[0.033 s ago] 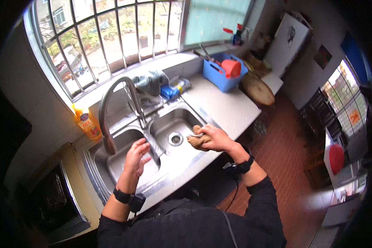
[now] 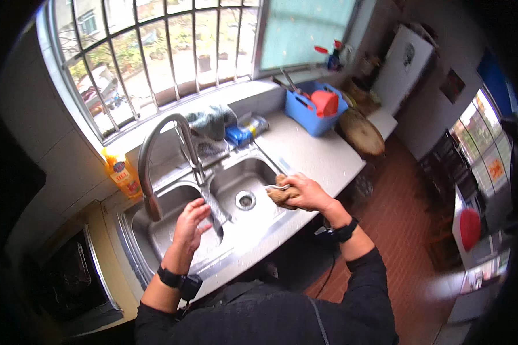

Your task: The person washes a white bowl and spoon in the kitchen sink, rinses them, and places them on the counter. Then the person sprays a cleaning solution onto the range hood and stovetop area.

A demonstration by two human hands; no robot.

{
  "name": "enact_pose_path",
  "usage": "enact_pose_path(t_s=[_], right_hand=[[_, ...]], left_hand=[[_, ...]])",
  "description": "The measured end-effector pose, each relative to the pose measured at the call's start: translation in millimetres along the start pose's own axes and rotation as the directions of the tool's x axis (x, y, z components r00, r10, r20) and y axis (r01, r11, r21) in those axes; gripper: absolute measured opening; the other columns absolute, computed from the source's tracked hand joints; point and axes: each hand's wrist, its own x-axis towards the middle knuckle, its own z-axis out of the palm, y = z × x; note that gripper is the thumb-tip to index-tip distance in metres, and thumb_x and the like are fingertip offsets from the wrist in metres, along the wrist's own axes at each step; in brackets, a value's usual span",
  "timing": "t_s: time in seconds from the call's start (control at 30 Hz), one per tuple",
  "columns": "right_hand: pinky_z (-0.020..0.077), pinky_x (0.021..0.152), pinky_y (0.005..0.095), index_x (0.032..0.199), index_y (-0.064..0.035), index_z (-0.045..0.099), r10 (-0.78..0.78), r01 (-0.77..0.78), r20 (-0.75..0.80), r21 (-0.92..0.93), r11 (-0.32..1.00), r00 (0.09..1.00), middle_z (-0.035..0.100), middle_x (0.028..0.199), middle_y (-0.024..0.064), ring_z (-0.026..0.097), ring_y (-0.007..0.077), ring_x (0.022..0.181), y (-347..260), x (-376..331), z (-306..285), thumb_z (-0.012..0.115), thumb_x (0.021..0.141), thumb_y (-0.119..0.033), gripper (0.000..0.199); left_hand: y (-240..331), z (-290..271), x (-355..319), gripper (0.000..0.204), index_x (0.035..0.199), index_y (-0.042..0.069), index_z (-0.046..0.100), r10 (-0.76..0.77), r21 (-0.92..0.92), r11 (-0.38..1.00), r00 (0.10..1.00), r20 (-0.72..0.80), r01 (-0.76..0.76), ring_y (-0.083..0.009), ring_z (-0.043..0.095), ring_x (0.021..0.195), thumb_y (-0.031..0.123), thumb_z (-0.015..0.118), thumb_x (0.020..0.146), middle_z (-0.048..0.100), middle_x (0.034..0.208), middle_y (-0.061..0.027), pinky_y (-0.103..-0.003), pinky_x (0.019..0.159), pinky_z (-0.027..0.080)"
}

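My right hand (image 2: 309, 193) is closed round a bunched brown cloth (image 2: 281, 196) above the right edge of the sink. A thin pale or shiny strip shows at the top of the cloth; I cannot make out what it is. My left hand (image 2: 191, 223) holds nothing, its fingers apart, over the left basin (image 2: 164, 230) near the divider. Between the hands lies the right basin (image 2: 227, 187) with a round drain (image 2: 246, 200) at its bottom. A tall curved faucet (image 2: 145, 164) rises behind the divider, its spout hanging over the left basin.
An orange bottle (image 2: 122, 175) stands left of the sink. Behind it are a grey-green cloth (image 2: 210, 122) and a blue packet (image 2: 242, 131). On the counter (image 2: 305, 150) sits a blue basket (image 2: 305, 113) holding a red item. A stove (image 2: 77, 282) is at lower left.
The whole view has shifted slightly. Both hands keep nearly the same pose, and the brown cloth stays in my right hand.
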Motion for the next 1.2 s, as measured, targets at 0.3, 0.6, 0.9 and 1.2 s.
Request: enact_pose_path(t_s=[0.3,0.6,0.9,1.2], right_hand=[[0.0390,0.102,0.0398,0.141,-0.0063,0.035,0.103,-0.097,0.029,-0.153,0.983,0.994,0.041,0.140,0.0220,0.044,0.0379,0.126,151,112,-72,0.078,0.069,-0.044,0.092],[0.0543,0.065,0.0253,0.099,-0.0057,0.070,-0.644,0.561,0.050,0.444,0.699,0.763,0.071,0.079,0.0100,0.070,0.0147,0.074,-56,147,-89,0.067,0.082,-0.002,0.017],[0.0501,0.053,0.0299,0.077,-0.0081,0.064,-0.991,0.919,0.006,0.372,0.129,0.136,0.063,0.066,0.0073,0.064,0.0219,0.060,-351,76,-65,0.073,0.081,-0.018,0.014],[0.0484,0.048,0.0286,0.086,-0.0094,0.067,-0.996,0.977,-0.078,0.205,-0.060,-0.045,0.062,0.061,0.0039,0.063,0.0181,0.053,-623,6,-11,0.068,0.085,-0.022,0.013]], left_hand=[[-16,27,-34,0.033,0.120,0.016,0.053,0.072,-0.162,0.975,0.900,-0.431,-0.156,-0.0121,0.053,0.099,0.019,0.061,0.088,0.064,0.106,0.0002,-0.046,0.087,0.039],[-9,23,-151,0.029,0.120,0.013,0.053,0.215,-0.074,0.946,0.781,-0.586,-0.316,-0.0138,0.055,0.103,0.023,0.056,0.093,0.064,0.108,-0.0024,-0.041,0.088,0.039],[34,-46,-368,0.025,0.115,0.014,0.058,0.466,0.117,0.818,0.530,-0.708,-0.563,-0.0132,0.051,0.106,0.020,0.056,0.091,0.064,0.108,-0.0019,-0.034,0.089,0.035],[115,-145,-589,0.024,0.113,0.014,0.058,0.659,0.451,0.678,0.209,-0.723,-0.581,-0.0150,0.052,0.107,0.023,0.055,0.091,0.063,0.109,-0.0030,-0.037,0.092,0.036]])
